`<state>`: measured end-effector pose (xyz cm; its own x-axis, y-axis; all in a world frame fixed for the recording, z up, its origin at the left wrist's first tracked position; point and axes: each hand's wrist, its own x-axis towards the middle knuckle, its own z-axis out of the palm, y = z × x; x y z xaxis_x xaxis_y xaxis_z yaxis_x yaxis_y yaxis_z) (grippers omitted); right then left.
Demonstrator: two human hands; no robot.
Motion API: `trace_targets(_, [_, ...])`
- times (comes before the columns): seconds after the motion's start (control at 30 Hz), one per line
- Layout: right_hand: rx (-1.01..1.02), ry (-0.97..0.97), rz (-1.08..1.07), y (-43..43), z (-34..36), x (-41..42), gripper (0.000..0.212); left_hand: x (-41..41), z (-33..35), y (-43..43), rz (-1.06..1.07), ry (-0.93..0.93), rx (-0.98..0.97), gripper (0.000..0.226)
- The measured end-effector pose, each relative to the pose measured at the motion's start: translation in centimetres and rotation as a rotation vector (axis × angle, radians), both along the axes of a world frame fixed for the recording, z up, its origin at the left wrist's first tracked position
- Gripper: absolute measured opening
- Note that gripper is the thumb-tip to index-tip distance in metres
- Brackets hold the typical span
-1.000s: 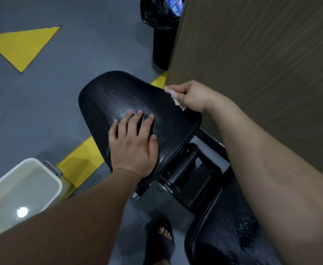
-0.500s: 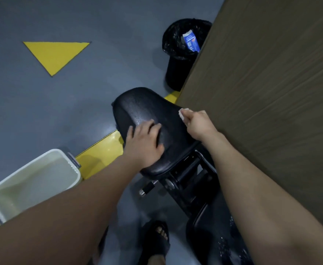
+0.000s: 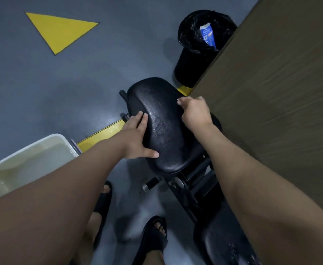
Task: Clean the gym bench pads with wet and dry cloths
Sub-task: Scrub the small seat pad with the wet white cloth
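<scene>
A grey gym floor point(image 3: 42, 83) fills the background, with a yellow triangle point(image 3: 61, 29) painted on it far to the left of the hands. A white tub point(image 3: 65, 139) of water sits beside the left forearm, against a yellow line point(image 3: 99, 134).

The left hand point(image 3: 137, 136) has slid off the top of the seat pad point(image 3: 162, 127), where it lay flat half a second ago. It now rests on the pad's left edge, fingers straight and unclenched, thumb spread along the near rim.

The black pad lies between the two hands, its surface glistening. Its long axis runs away from the person, with the far end leaning slightly left.

The right hand point(image 3: 195, 113) keeps to the pad's right edge as before, fist clenched on a pale cloth point(image 3: 179, 101), of which only a scrap shows at the knuckles.

Beyond the right hand stands a black bin point(image 3: 191, 69) holding a blue carton point(image 3: 207, 37). A wood panel point(image 3: 271, 92) rises to its right. A second pad point(image 3: 223, 241) lies under the right forearm.
</scene>
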<state>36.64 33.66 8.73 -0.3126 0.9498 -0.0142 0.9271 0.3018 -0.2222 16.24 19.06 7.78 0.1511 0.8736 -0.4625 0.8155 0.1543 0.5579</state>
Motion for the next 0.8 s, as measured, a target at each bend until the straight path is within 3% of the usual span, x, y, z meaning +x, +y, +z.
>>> trace_targets(0.07, [0.034, 0.018, 0.09, -2.1, 0.5, -2.0, 0.051, 0.0, -0.2, 0.3, -0.013, 0.01, -0.014, 0.139])
trace_targets(0.2, [0.033, -0.03, 0.487, -5.7, 0.1, -2.0, 0.039, 0.4, -0.2, 0.6, -0.017, 0.047, -0.044, 0.139])
trace_targets(0.4, [-0.006, -0.066, 0.156, -0.5, 0.7, -5.1, 0.043, 0.8, 1.7, -0.1, 0.028, 0.089, -0.027, 0.136])
trace_targets(0.6, [-0.103, -0.095, 0.253, -8.8, 1.4, -2.5, 0.042, 0.5, 2.5, -0.9, -0.033, 0.202, -0.079, 0.117])
trace_targets(0.7, [-0.167, -0.129, 0.286, -12.0, 2.1, -0.7, 0.033, 1.9, 4.1, -1.7, -0.026, 0.301, -0.122, 0.088])
trace_targets(0.8, [-0.103, -0.011, 0.183, -15.0, 4.7, 1.7, 0.024, 4.6, 5.9, -2.6, -0.08, 0.396, -0.097, 0.058])
